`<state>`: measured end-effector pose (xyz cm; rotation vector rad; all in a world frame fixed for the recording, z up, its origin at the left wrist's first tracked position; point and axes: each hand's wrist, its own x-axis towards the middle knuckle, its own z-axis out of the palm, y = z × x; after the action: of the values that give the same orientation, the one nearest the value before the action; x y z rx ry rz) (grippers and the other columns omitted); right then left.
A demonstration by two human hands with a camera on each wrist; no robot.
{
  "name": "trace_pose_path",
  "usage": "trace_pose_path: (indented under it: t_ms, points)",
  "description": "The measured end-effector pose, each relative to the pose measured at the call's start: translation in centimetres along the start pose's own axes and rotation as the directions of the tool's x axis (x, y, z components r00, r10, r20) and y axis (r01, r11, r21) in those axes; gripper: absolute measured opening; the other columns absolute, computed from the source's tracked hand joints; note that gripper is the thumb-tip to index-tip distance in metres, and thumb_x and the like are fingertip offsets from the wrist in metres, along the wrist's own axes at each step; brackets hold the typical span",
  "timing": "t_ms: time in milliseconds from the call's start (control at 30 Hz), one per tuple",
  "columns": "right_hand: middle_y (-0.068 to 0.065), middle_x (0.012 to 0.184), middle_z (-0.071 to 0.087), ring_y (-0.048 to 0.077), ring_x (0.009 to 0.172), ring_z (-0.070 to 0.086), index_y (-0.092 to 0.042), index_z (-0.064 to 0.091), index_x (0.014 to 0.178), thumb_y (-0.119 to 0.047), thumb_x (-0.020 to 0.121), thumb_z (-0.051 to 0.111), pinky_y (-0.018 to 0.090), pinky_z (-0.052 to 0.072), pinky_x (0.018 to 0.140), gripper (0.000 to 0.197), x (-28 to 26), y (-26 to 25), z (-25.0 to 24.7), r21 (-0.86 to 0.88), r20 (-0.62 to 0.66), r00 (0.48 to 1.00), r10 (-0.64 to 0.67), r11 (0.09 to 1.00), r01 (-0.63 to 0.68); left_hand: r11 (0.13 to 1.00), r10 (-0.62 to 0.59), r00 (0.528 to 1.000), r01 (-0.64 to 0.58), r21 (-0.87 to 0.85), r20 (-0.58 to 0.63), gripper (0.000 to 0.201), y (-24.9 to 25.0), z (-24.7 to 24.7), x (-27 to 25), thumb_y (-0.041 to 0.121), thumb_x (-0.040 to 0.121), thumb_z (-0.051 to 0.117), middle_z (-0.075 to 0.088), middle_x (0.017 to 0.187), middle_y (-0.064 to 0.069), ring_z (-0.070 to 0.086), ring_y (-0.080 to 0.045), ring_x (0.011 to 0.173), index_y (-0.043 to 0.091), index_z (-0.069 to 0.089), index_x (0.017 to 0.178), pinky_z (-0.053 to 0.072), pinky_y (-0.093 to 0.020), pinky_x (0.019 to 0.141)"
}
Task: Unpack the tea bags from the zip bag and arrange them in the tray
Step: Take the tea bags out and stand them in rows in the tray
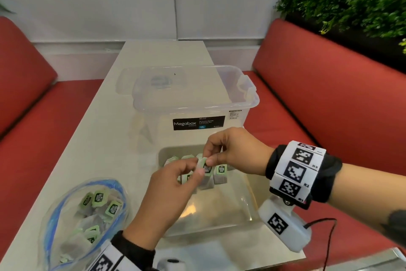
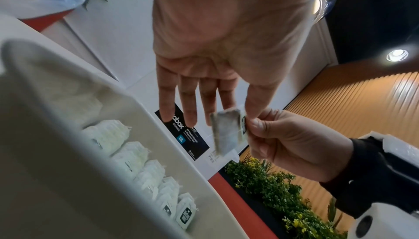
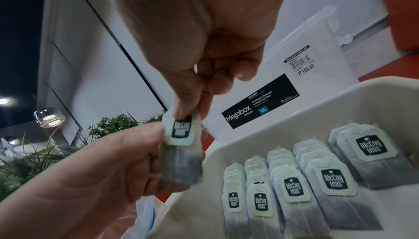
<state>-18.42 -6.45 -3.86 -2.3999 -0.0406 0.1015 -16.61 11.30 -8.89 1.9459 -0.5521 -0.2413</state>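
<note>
A tea bag with a green "McCoy teas" tag hangs above the white tray. My right hand pinches its top from above, thumb on the tag. From the left, my left hand pinches its side between thumb and forefinger, the other fingers straight. Several rows of tea bags lie overlapped at the tray's far end. The open zip bag, clear with a blue seal, lies at the table's front left with several tea bags inside.
A clear Megabox storage box stands directly behind the tray, its lid behind it. Red bench seats flank the narrow table. A green plant is at the back right. A black cable trails off the table's right front.
</note>
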Motion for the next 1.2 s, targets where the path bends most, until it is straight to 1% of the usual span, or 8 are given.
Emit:
trace_pose_path:
  t_ms: [67,300,467,567,667,833,967,1200]
  points:
    - [0.002,0.072,0.068,0.007,0.064,0.055,-0.022,0.069,0.076,-0.016,0.074,0.078,0.026,0.046,0.068,0.011,-0.1,0.1,-0.2,-0.011,0.002,1.0,0.0,1.0,0.0,0.997,0.009,1.0,-0.008,0.075,-0.024,0.005,0.1,0.4,0.2,0.036,0.077,0.068,0.065,0.094,0.033,0.054,0.014,0.097,0.034,0.066,0.073,0.04,-0.008,0.077]
    - [0.004,0.078,0.071,0.007,0.067,0.058,-0.022,0.072,0.077,-0.02,0.074,0.079,0.025,0.048,0.069,0.008,0.0,0.2,-2.0,-0.061,0.048,0.999,-0.002,0.998,0.005,0.978,0.038,0.999,-0.038,0.206,0.002,0.013,0.7,1.4,1.2,0.04,0.082,0.063,0.063,0.097,0.026,0.055,0.005,0.094,0.036,0.068,0.093,0.038,-0.011,0.072]
    - [-0.006,0.074,0.07,-0.002,0.062,0.055,-0.024,0.074,0.08,-0.023,0.074,0.079,0.014,0.044,0.065,0.008,0.0,0.5,-2.8,-0.144,0.074,0.997,0.011,0.99,0.0,0.975,0.06,0.996,-0.073,0.21,0.065,0.016,0.8,1.9,1.9,0.034,0.086,0.06,0.059,0.09,0.031,0.05,0.019,0.086,0.039,0.062,0.071,0.032,0.001,0.067]
    - [-0.008,0.075,0.069,0.001,0.067,0.059,-0.024,0.073,0.082,-0.024,0.074,0.078,0.017,0.047,0.067,0.009,0.1,0.6,-3.3,-0.258,0.102,0.994,0.045,0.966,-0.018,0.972,0.045,0.996,-0.061,0.228,0.076,0.018,0.7,1.9,1.8,0.033,0.085,0.063,0.056,0.098,0.028,0.05,0.011,0.09,0.039,0.064,0.101,0.036,-0.009,0.076]
    - [-0.013,0.073,0.065,0.006,0.071,0.058,-0.026,0.071,0.083,-0.026,0.076,0.075,0.023,0.047,0.064,0.008,0.8,1.3,-4.0,-0.48,0.105,0.984,0.145,0.874,-0.077,0.968,0.035,0.999,-0.041,0.248,0.027,0.036,-0.4,1.5,1.3,0.03,0.083,0.065,0.052,0.104,0.028,0.049,0.004,0.101,0.037,0.057,0.117,0.035,-0.016,0.082]
    - [-0.011,0.084,0.065,0.012,0.076,0.055,-0.027,0.07,0.088,-0.021,0.082,0.065,0.023,0.042,0.062,0.009,2.4,3.3,-3.5,-0.752,0.165,0.939,0.301,0.655,-0.077,0.942,0.114,0.993,-0.111,0.316,0.012,0.02,-2.5,0.6,-0.4,0.032,0.084,0.061,0.053,0.097,0.034,0.051,0.005,0.094,0.044,0.057,0.099,0.041,-0.022,0.084]
    - [-0.004,0.095,0.069,0.019,0.086,0.063,-0.023,0.071,0.094,-0.017,0.083,0.056,0.026,0.048,0.068,0.02,3.6,4.8,-2.3,-0.826,0.201,0.909,0.365,0.562,-0.043,0.905,0.143,0.99,-0.127,0.406,-0.008,0.023,-4.8,0.7,-1.5,0.046,0.078,0.042,0.055,0.1,0.033,0.048,0.006,0.101,0.043,0.057,0.095,0.032,-0.039,0.098]
    - [0.003,0.093,0.065,0.023,0.076,0.054,-0.018,0.067,0.094,-0.017,0.085,0.054,0.028,0.045,0.067,0.017,5.4,5.6,-0.8,-0.89,0.2,0.87,0.45,0.455,-0.03,0.882,0.209,0.978,-0.177,0.436,-0.026,0.02,-7.0,1.1,-1.9,0.043,0.08,0.042,0.058,0.108,0.029,0.044,0.0,0.115,0.044,0.052,0.097,0.027,-0.052,0.1]
